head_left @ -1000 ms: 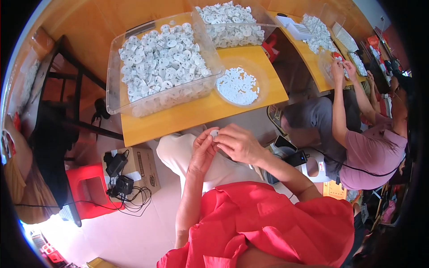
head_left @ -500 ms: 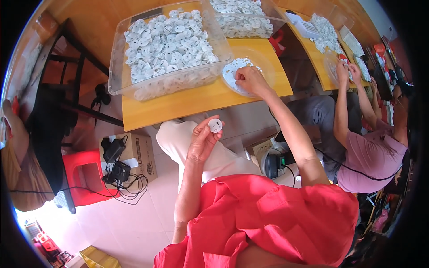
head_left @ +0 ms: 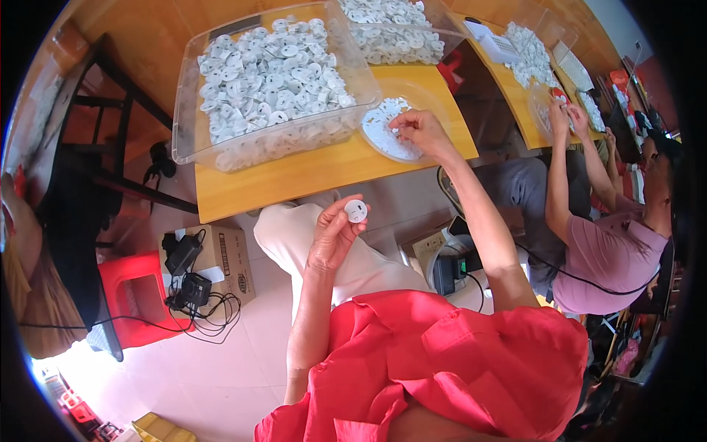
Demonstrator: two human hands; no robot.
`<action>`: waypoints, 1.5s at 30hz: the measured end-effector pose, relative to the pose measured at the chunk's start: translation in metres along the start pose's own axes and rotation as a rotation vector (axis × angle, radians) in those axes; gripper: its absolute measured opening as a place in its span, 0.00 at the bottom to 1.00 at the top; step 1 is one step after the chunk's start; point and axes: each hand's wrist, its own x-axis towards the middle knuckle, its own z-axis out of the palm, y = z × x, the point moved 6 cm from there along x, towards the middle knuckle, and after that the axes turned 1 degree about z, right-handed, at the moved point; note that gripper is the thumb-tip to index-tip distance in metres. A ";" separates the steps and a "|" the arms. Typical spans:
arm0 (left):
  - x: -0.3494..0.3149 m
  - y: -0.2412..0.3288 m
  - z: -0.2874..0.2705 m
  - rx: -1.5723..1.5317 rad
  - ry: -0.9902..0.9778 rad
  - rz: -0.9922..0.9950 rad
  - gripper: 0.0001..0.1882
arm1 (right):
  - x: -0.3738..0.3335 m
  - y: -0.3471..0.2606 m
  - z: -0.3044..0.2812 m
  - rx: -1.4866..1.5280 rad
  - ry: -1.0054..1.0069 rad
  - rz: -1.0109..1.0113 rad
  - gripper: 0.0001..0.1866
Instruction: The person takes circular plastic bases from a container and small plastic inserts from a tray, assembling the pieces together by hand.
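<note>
My left hand [head_left: 329, 239] pinches a small round white plastic disc [head_left: 356, 211] by its edge, above my lap. A dark slot shows on the disc's face. Farther right, my right hand [head_left: 428, 136] reaches over a shallow clear round dish [head_left: 398, 157], thumb and fingertips drawn together low over the small white pieces [head_left: 379, 127] in it. What those fingertips hold, if anything, is too small to make out. Left of the dish stands a large clear plastic bin [head_left: 181, 151] heaped with white round parts [head_left: 276, 81].
A second clear bin of white parts [head_left: 394, 33] stands behind on the yellow table [head_left: 294, 179]. At right, a co-worker in a pink shirt [head_left: 604, 258] handles parts at another table. On the floor are a red stool [head_left: 118, 283], a cardboard box [head_left: 232, 258] and black power adapters [head_left: 195, 287].
My right hand stays over the dish, its fingers slightly shifted among the pieces. My left hand keeps the disc in nearly the same place. The whole view has moved a little.
</note>
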 end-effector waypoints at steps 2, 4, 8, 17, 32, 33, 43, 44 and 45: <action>0.000 0.000 0.000 0.008 0.004 -0.003 0.22 | -0.001 -0.002 -0.002 0.015 0.005 -0.010 0.07; 0.000 0.001 0.001 0.019 0.007 0.005 0.22 | -0.003 -0.004 -0.002 0.008 -0.019 -0.004 0.08; 0.001 -0.001 -0.001 0.017 0.009 -0.002 0.22 | -0.006 -0.008 -0.002 0.014 -0.025 0.017 0.09; -0.002 0.000 -0.002 0.044 0.047 0.000 0.26 | -0.038 -0.041 0.005 0.005 -0.099 -0.021 0.07; -0.002 -0.002 -0.001 0.139 0.023 -0.024 0.22 | -0.128 -0.063 0.071 0.376 -0.154 -0.020 0.07; -0.002 -0.001 0.001 0.140 0.024 -0.021 0.22 | -0.128 -0.065 0.071 0.327 -0.130 -0.033 0.06; -0.003 -0.004 -0.001 0.144 0.040 -0.047 0.19 | -0.130 -0.076 0.080 0.171 -0.092 -0.215 0.05; -0.003 -0.004 -0.001 0.143 0.040 -0.047 0.19 | -0.131 -0.078 0.080 0.139 -0.076 -0.227 0.05; -0.003 -0.004 -0.001 0.119 0.023 -0.044 0.17 | -0.132 -0.080 0.079 0.107 -0.060 -0.238 0.05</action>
